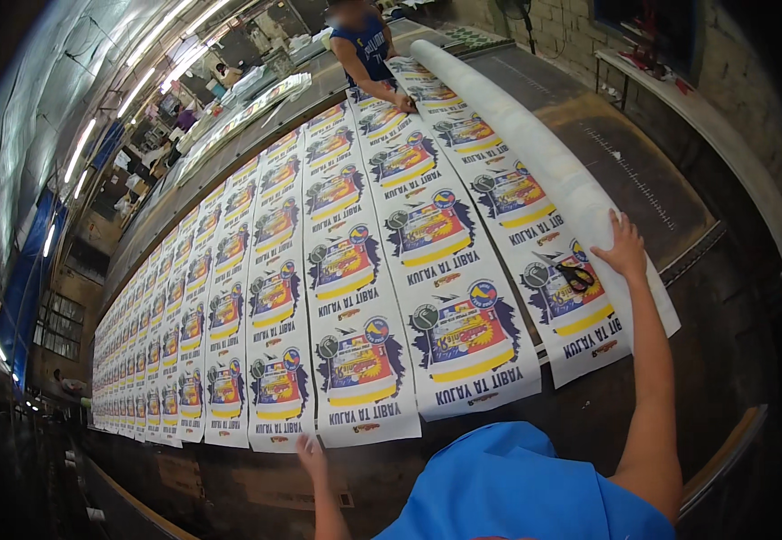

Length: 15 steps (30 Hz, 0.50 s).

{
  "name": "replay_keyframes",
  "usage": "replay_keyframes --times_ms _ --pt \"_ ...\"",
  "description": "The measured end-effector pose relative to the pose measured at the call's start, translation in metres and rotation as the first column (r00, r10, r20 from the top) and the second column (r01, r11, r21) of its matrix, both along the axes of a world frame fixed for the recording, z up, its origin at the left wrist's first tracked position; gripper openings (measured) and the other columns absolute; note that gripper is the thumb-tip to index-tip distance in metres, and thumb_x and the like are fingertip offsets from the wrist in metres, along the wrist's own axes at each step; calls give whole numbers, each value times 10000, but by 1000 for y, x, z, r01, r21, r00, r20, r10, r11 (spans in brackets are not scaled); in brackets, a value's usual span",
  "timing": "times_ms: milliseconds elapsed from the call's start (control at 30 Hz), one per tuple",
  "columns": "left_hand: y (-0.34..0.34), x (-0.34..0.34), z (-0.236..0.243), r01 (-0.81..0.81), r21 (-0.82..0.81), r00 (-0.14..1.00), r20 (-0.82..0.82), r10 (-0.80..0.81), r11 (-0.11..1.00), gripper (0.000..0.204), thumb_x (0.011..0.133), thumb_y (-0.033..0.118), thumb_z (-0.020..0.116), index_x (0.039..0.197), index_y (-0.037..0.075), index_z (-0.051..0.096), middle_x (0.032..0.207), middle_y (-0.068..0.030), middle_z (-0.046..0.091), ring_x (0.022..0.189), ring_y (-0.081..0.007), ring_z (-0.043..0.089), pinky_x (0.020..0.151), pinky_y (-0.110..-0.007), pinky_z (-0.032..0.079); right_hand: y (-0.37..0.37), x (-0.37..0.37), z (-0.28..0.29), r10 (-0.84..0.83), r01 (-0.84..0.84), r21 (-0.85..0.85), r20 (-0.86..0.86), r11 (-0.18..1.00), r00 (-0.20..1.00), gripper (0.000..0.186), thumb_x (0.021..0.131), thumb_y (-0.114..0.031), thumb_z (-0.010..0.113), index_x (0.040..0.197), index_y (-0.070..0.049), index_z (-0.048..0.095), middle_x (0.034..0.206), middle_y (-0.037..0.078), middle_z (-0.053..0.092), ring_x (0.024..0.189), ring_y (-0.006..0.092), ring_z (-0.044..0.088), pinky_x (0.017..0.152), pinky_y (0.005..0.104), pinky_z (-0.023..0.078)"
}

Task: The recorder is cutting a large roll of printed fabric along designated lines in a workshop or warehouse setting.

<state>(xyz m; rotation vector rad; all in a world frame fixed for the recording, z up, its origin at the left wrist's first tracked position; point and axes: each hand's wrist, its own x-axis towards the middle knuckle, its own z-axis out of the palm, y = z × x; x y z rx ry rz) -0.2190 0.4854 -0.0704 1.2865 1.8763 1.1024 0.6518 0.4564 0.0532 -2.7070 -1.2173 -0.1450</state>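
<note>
My right hand lies on the near end of a long roll of white printed sheet, its fingers spread over the roll and not closed round it. Just left of that hand, a pair of scissors with black handles rests on the unrolled printed strip. My left hand is at the near table edge, by the lower end of another printed strip. Its fingers are loosely apart, and nothing shows in them. Several such strips with colourful repeated prints lie side by side across the table.
Across the table, a person in a blue sleeveless shirt has a hand on the strips near the roll's far end. A dark tabletop extends right of the roll. A bench runs along the block wall. More tables stand further back.
</note>
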Motion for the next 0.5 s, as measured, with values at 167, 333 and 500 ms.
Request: replay_keyframes --times_ms 167,333,500 --pt "94 161 3 602 -271 790 70 -609 751 465 933 220 618 1336 27 486 1225 -192 627 1090 -274 621 894 -353 498 0 -2 5 -15 14 -14 -43 1000 999 1081 695 -563 760 1553 -208 207 1539 192 311 1351 430 377 1075 599 336" --pt "107 259 3 602 -569 692 22 -722 560 732 849 469 699 1301 -64 484 1129 -223 660 1016 -316 663 883 -378 506 -2 -3 7 -8 7 -24 -38 1000 999 1073 695 -559 764 1547 -196 225 1542 191 300 1350 422 380 1069 600 343" --pt "93 305 -2 484 -608 778 -29 -627 629 793 772 509 762 1268 -49 495 1075 -227 664 995 -325 666 864 -366 510 -1 -1 6 10 -10 6 -54 1000 999 1067 689 -552 776 1538 -182 245 1530 191 307 1349 408 382 1047 595 363"
